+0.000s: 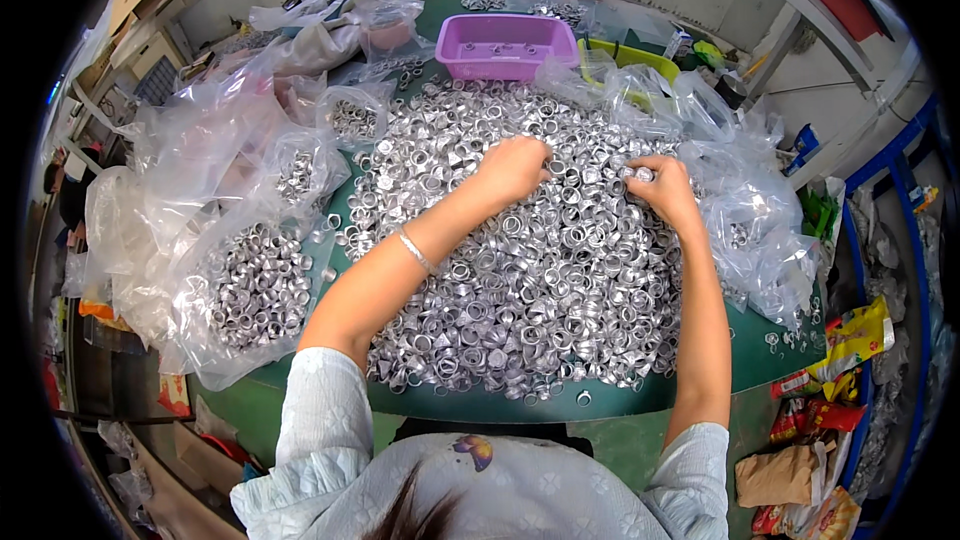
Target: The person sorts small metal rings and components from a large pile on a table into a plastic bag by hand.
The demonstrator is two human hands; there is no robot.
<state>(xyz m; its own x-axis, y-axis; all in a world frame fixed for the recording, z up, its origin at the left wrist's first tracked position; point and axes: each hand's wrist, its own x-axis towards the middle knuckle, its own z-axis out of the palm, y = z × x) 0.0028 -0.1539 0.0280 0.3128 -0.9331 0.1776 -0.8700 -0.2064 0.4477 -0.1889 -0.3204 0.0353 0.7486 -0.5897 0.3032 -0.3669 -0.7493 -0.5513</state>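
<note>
On the green worktop lies a heap of small shiny silver metal rings. The left hand rests curled on the heap, grip unclear; the right hand pinches one ring. Crinkled clear plastic bags lie left.

I see a broad heap of small silver metal rings, short shiny hollow collars, some tapered like cones, lying jumbled at every angle. Measured from the purple plastic tub, the heap starts just below it and spreads toward the near edge. One ring is pinched and lifted slightly off the heap, below and right of the tub.
</note>
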